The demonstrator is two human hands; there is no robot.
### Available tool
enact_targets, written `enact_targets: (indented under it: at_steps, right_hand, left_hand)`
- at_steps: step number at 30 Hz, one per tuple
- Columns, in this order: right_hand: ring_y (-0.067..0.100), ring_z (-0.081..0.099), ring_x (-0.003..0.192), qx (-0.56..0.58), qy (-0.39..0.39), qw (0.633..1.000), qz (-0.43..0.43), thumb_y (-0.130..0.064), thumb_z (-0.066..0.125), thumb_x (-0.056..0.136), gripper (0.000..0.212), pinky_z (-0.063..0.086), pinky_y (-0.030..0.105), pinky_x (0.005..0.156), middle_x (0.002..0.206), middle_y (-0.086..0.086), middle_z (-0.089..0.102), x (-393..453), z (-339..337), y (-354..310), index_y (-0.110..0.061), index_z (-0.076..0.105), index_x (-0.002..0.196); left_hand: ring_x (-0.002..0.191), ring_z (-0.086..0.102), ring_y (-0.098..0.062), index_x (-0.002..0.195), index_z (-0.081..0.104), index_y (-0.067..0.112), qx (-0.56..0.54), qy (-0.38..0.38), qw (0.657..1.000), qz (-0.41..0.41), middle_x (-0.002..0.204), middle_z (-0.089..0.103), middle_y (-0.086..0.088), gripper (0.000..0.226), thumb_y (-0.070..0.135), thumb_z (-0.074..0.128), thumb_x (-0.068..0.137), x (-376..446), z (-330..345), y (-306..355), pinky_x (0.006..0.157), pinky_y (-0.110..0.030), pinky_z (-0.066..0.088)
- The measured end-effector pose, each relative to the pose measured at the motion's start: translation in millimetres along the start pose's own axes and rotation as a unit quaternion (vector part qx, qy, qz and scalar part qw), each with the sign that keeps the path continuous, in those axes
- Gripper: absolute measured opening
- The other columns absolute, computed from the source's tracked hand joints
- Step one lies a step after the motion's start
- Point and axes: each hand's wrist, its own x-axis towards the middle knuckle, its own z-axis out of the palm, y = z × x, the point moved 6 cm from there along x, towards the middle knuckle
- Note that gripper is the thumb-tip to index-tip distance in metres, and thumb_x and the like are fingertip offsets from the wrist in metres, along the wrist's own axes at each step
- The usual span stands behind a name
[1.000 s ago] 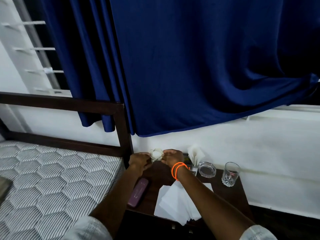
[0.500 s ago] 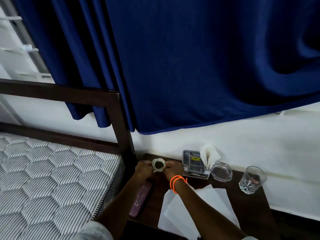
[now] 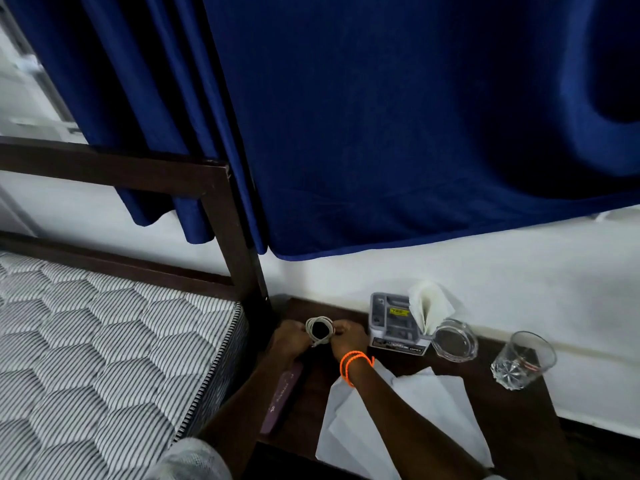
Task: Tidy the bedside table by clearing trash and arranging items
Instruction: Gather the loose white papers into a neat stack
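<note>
Gripping the coiled cable [image 3: 319, 330] between them, both hands [image 3: 320, 341].

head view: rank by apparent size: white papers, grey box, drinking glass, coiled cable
Largest to smallest, as they look:
1. white papers, partly hidden by the right arm
2. grey box
3. drinking glass, close to the box, so that order is unsure
4. coiled cable, held between both hands

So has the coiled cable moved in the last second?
Yes, slightly: the coiled cable has shifted toward the bedpost, away from the grey box.
</note>
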Motion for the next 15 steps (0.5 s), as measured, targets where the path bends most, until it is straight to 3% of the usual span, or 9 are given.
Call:
enact_targets:
  at_steps: [6, 10, 15]
  right_hand:
    - [0.026, 0.068, 0.111, 0.019, 0.011, 1.0, 0.017, 0.0, 0.061, 0.085, 0.027, 0.051, 0.03, 0.095, 0.112, 0.012, 0.076, -15, -5, 6, -0.006, 0.079, 0.104]
    - [0.024, 0.062, 0.123, 0.003, 0.027, 0.999, 0.033, -0.008, 0.064, 0.088, 0.029, 0.044, 0.028, 0.104, 0.124, 0.007, 0.071, -35, -23, 11, -0.009, 0.075, 0.115]
    - [0.022, 0.061, 0.125, 0.025, 0.053, 0.997, 0.057, -0.011, 0.066, 0.089, 0.03, 0.041, 0.026, 0.108, 0.127, 0.006, 0.069, -68, -52, 29, -0.009, 0.072, 0.118]
  left_hand:
    - [0.109, 0.068, -0.036, 0.1, 0.075, -0.002, -0.014, 0.049, 0.999, -0.004, 0.111, 0.074, -0.022, 0.021, 0.009, 0.06, 0.09, -13, -8, -3, 0.091, -0.036, 0.052]
    - [0.112, 0.068, -0.035, 0.103, 0.076, 0.001, -0.05, 0.085, 0.995, 0.009, 0.114, 0.074, -0.018, 0.023, 0.009, 0.058, 0.092, -34, -18, 2, 0.095, -0.036, 0.052]
    - [0.12, 0.066, -0.031, 0.12, 0.075, 0.011, -0.09, 0.063, 0.994, 0.006, 0.127, 0.072, -0.014, 0.03, 0.013, 0.055, 0.098, -69, -10, 10, 0.102, -0.036, 0.054]
